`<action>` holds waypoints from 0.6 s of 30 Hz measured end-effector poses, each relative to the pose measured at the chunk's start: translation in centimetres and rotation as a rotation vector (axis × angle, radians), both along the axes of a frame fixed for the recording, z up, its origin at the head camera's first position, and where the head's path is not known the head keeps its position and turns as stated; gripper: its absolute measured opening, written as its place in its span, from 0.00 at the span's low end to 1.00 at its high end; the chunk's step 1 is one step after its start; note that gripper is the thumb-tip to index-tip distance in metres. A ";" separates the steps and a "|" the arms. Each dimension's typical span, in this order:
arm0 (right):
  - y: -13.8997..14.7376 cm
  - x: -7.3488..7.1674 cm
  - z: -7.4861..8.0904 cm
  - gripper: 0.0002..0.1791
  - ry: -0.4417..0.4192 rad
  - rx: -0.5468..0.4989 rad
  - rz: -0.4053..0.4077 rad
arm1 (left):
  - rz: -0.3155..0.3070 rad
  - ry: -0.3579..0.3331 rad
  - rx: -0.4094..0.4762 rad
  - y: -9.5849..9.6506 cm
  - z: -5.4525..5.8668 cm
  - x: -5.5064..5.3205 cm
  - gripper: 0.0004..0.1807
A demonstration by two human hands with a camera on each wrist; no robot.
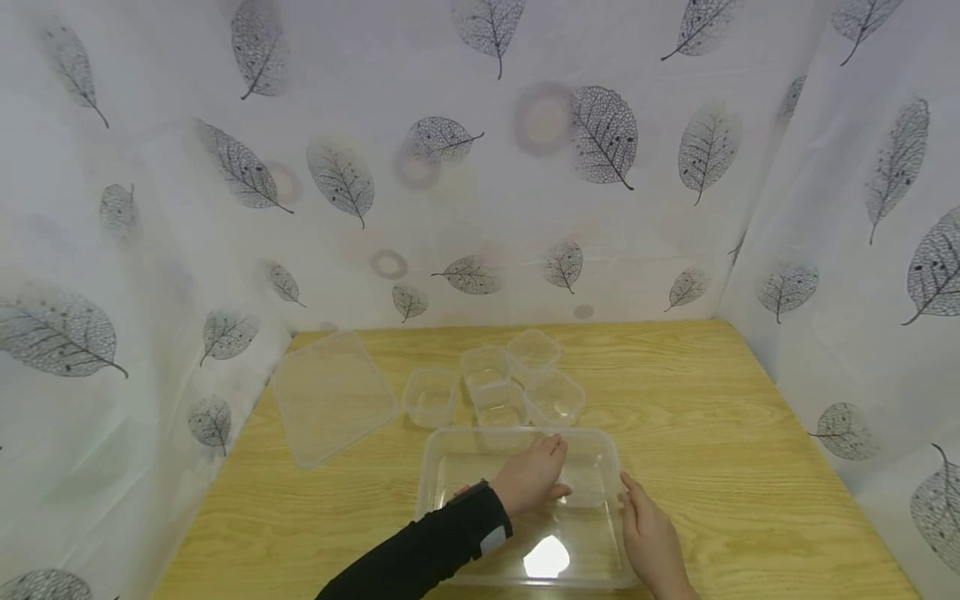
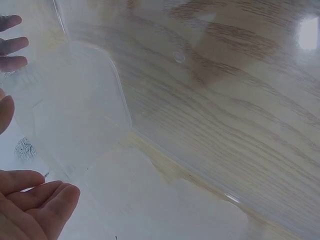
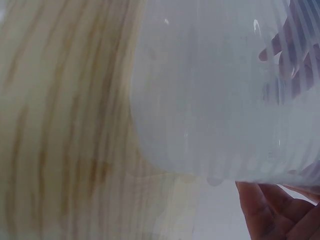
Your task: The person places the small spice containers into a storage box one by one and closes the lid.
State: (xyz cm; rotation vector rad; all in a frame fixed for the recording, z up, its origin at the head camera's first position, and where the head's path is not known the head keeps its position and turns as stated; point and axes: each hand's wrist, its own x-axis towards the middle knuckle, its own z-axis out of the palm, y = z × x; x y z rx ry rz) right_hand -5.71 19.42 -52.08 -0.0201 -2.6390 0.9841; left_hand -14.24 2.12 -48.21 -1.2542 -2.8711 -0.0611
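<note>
A large clear plastic container [image 1: 517, 581] stands at the front of the wooden table. In its far right corner is a small clear box [image 1: 588, 483], hard to make out against the walls. My left hand [image 1: 531, 475] reaches into the container beside that box, fingers extended and thumb apart; exact contact is unclear. Against the outer right wall, my right hand [image 1: 651, 533] rests with its fingers fairly straight. The right wrist view shows the frosted container wall [image 3: 210, 100], with left-hand fingers visible through it.
Several small clear boxes [image 1: 555, 398] stand behind the large container, one [image 1: 430, 398] a little apart to the left. A flat clear lid [image 1: 333, 400] lies at the table's left edge. Leaf-printed curtains [image 1: 480, 192] enclose the table [image 1: 690, 400].
</note>
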 end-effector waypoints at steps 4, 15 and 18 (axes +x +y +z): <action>-0.1 -0.1 0.1 0.17 -0.020 -0.004 0.007 | -0.002 0.001 0.008 -0.2 0.0 0.1 0.35; 0.3 -0.1 -0.1 0.17 -0.007 -0.001 0.017 | -0.006 -0.003 0.028 -0.5 0.4 0.4 0.37; 0.4 -0.1 -0.1 0.17 -0.012 -0.002 0.023 | -0.003 -0.028 0.048 -0.9 1.0 0.6 0.38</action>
